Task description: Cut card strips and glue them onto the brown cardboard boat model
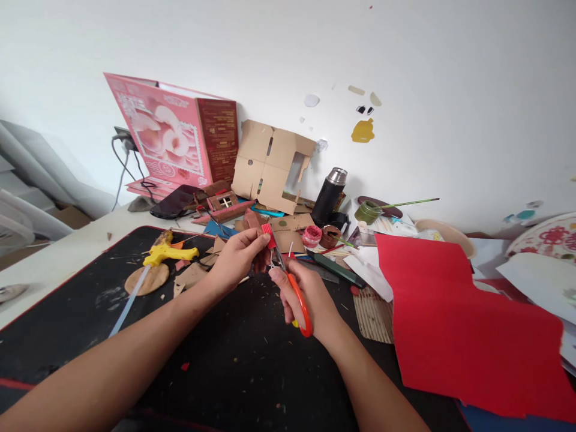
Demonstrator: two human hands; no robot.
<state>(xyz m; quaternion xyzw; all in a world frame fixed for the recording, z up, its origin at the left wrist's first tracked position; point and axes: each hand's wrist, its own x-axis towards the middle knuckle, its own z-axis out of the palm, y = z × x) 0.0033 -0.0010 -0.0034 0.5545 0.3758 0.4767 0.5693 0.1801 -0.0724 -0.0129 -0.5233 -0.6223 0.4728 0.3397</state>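
Between the fingers of my left hand (240, 255) is a small ridged red piece (269, 235), which looks like paper or card. My right hand (308, 294) is closed around scissors (300, 306) with orange handles. Their metal blades point up and left, right beside the red piece; whether they touch it or cut into it I cannot tell. Both hands are above the black mat (243, 372). Part of the scissors' handle is hidden by my right fingers.
To the left, a yellow glue gun (168, 252) lies across a round wooden disc (146, 279). A large red sheet (463, 330) covers the right side. Behind are a black thermos (327, 201), paint jars (312, 236), cardboard (270, 162), a pink box (166, 135) and a green-handled cutter (339, 270).
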